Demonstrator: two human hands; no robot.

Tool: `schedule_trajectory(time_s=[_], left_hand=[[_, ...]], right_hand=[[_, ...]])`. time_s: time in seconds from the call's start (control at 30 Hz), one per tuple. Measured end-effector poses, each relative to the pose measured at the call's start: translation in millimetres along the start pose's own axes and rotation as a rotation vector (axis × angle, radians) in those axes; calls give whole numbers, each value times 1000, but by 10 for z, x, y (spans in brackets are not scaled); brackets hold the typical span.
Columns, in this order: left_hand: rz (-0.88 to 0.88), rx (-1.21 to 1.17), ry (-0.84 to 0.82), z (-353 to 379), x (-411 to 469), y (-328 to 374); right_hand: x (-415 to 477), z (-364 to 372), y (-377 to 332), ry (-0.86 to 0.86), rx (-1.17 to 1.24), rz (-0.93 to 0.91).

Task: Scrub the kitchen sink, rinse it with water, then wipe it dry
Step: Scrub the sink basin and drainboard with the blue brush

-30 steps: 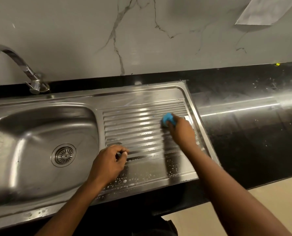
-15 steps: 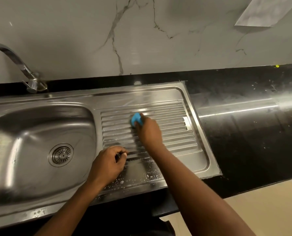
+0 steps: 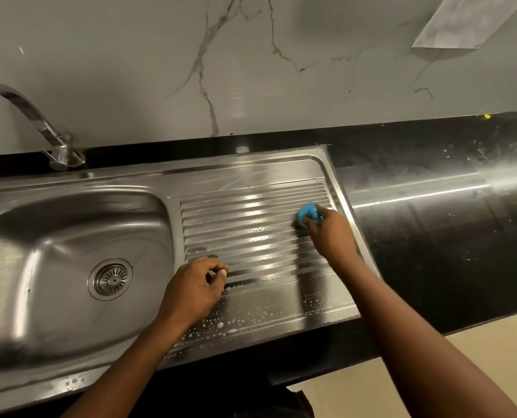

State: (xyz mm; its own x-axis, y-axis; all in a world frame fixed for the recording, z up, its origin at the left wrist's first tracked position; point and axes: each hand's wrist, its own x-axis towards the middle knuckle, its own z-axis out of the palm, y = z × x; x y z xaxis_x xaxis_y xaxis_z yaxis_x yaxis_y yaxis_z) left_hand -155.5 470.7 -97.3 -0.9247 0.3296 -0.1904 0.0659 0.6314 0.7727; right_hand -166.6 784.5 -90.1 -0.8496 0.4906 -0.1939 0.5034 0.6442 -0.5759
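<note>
A stainless steel sink with a round drain fills the left; its ribbed drainboard lies to the right, wet and flecked with soap bubbles along the front. My right hand grips a blue scrub sponge and presses it on the ribs near the drainboard's right edge. My left hand rests on the drainboard's front left with its fingers curled and nothing seen in it.
A chrome tap arches over the basin at the back left. Black stone counter runs to the right, with white specks. A marble wall stands behind, and a paper sheet hangs at its top right.
My right hand swept the sponge left across the ribs to the middle, then back to the right edge. The left hand stayed put.
</note>
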Motion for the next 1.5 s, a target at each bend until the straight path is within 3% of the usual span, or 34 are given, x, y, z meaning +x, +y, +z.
schedule_trajectory(time_s=[0.13, 0.3, 0.57, 0.7, 0.87, 1.0, 1.3, 1.5], left_hand=[[8, 0, 5, 10, 27, -14], [9, -10, 4, 19, 64, -19], [30, -14, -9, 67, 63, 16], [29, -7, -9, 84, 41, 47], [36, 0, -47, 155, 45, 82], [41, -24, -58, 205, 91, 148], [38, -41, -62, 207, 107, 154], [30, -27, -63, 187, 102, 152]], right_hand=[[-357, 477, -350, -83, 42, -93], [-661, 777, -475, -141, -69, -213], [-276, -50, 232, 27, -98, -9], [-200, -197, 346, 87, 21, 133], [-426, 217, -6, -2, 96, 8], [-576, 468, -87, -56, 8, -132], [-43, -370, 457, 133, -102, 58], [464, -243, 222, 140, 68, 83]])
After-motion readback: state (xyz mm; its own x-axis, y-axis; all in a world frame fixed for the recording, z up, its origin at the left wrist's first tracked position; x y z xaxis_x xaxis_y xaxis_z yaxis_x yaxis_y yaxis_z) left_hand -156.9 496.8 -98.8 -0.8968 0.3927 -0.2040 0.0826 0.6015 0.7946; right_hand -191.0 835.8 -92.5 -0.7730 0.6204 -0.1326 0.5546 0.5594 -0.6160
